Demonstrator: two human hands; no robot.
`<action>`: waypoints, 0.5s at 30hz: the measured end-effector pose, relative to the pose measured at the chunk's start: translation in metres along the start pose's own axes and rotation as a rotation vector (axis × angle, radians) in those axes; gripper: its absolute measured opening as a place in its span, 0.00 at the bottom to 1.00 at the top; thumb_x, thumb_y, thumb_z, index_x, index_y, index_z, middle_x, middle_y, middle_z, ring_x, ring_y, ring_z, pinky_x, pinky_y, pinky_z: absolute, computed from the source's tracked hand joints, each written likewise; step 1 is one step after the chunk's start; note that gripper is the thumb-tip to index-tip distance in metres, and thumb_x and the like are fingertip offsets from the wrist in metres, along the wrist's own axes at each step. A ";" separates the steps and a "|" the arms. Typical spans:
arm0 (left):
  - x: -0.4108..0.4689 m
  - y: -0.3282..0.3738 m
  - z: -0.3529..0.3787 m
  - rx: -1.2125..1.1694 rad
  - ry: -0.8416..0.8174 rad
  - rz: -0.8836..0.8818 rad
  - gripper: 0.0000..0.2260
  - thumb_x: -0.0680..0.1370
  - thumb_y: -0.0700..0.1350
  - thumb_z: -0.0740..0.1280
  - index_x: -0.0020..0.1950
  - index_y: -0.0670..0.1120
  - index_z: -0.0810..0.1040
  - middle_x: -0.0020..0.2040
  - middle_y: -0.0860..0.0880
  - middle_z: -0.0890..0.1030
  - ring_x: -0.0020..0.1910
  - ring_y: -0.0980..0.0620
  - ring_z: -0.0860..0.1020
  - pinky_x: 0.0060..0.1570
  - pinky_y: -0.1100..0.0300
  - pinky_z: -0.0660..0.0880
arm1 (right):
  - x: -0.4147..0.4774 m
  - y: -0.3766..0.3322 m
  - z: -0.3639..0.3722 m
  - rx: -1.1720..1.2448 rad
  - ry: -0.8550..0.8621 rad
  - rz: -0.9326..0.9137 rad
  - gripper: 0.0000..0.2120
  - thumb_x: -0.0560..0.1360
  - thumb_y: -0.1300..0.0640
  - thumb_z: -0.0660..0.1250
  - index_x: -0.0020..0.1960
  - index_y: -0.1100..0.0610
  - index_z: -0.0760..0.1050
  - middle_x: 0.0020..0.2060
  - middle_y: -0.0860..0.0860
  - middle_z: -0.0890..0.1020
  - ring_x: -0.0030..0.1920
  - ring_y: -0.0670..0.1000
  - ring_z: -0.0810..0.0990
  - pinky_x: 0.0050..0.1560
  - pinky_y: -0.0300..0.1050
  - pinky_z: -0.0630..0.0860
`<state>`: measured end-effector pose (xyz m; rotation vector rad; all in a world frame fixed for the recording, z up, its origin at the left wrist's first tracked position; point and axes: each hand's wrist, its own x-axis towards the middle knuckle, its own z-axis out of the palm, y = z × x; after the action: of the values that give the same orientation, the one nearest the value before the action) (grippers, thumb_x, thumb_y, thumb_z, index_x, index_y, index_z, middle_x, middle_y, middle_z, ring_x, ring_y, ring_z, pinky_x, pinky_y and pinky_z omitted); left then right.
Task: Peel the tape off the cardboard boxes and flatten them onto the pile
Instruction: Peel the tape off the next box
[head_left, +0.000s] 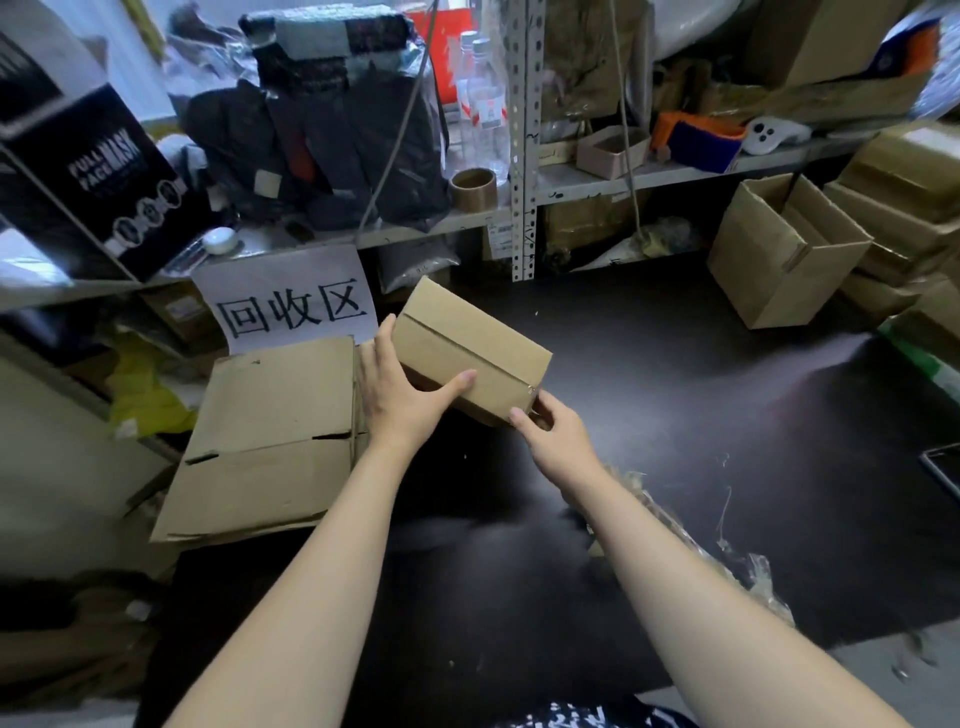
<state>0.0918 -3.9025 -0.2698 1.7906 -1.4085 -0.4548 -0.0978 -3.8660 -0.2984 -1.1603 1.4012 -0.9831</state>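
- The small cardboard box (470, 353) is being held up in the air over the dark floor (675, 415), tilted, just right of the flattened pile (270, 426). It's looking closed, with a seam running along the top face; whether clear tape is lying over that seam is too hard to tell.
- The left hand (400, 395) is cupping the box's near-left side, thumb stretched along the front face, the other fingers wrapping round behind, so it's closed on the box.
- The right hand (550, 431) is pinching at the box's near-right corner, fingers curled tight there. Looks like it's hunting for a tape end, though what's between the fingertips can't be made out.
- So the person is probably sitting at the peel step for this box; flattening isn't started yet.
- Next move is likely calling for the left hand steadying while the right picks up an edge and pulls along the seam.
- Crumpled clear tape scraps (748, 566) are lying on the floor by the right forearm.
- Further out, an open box (779, 260) and more stacked boxes (904, 208) are waiting on the right, and a paper sign (291, 301) is hanging behind the pile.
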 end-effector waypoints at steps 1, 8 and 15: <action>0.000 -0.001 -0.004 0.013 0.001 0.001 0.48 0.65 0.64 0.79 0.79 0.54 0.59 0.70 0.49 0.67 0.70 0.48 0.67 0.70 0.48 0.68 | 0.001 -0.001 0.003 0.038 0.045 -0.034 0.16 0.82 0.61 0.66 0.68 0.54 0.76 0.60 0.45 0.83 0.62 0.46 0.81 0.64 0.39 0.77; -0.007 -0.012 -0.035 -0.077 -0.054 -0.107 0.38 0.72 0.67 0.72 0.78 0.59 0.64 0.70 0.52 0.74 0.68 0.48 0.73 0.66 0.48 0.73 | -0.019 -0.020 -0.005 0.055 0.218 -0.158 0.22 0.76 0.46 0.74 0.68 0.50 0.79 0.57 0.42 0.84 0.55 0.40 0.82 0.59 0.41 0.79; -0.039 -0.022 -0.035 -0.095 -0.213 -0.173 0.30 0.79 0.63 0.66 0.79 0.61 0.63 0.77 0.49 0.66 0.75 0.46 0.66 0.72 0.50 0.64 | -0.055 -0.007 -0.003 -0.025 0.245 -0.100 0.17 0.76 0.45 0.72 0.62 0.50 0.83 0.52 0.42 0.84 0.49 0.42 0.82 0.58 0.46 0.79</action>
<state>0.1178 -3.8525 -0.2720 1.8359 -1.3527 -0.8106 -0.0993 -3.8135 -0.2798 -1.1677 1.5634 -1.2138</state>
